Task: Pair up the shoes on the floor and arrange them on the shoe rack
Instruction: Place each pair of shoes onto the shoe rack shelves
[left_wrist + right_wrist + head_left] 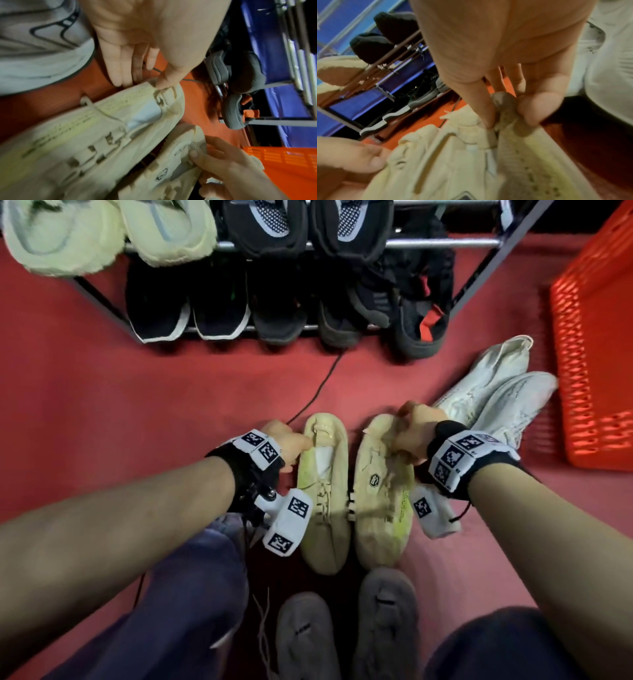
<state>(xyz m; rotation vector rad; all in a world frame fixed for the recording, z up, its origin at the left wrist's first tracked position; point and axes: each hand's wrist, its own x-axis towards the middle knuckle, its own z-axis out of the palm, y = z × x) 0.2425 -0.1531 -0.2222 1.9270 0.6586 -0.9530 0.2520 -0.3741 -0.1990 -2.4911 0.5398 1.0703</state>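
Observation:
Two cream shoes lie side by side on the red floor, toes toward me. My left hand holds the heel of the left cream shoe. In the left wrist view its thumb presses the heel tab while its fingers lie along the shoe's outer side. My right hand grips the heel of the right cream shoe. The right wrist view shows that hand pinching the heel tab of the shoe between thumb and fingers. The shoe rack stands ahead.
The rack holds several dark shoes below and a pale green pair above. A white pair lies to the right, beside an orange basket. A grey pair sits between my knees. A black cable crosses the floor.

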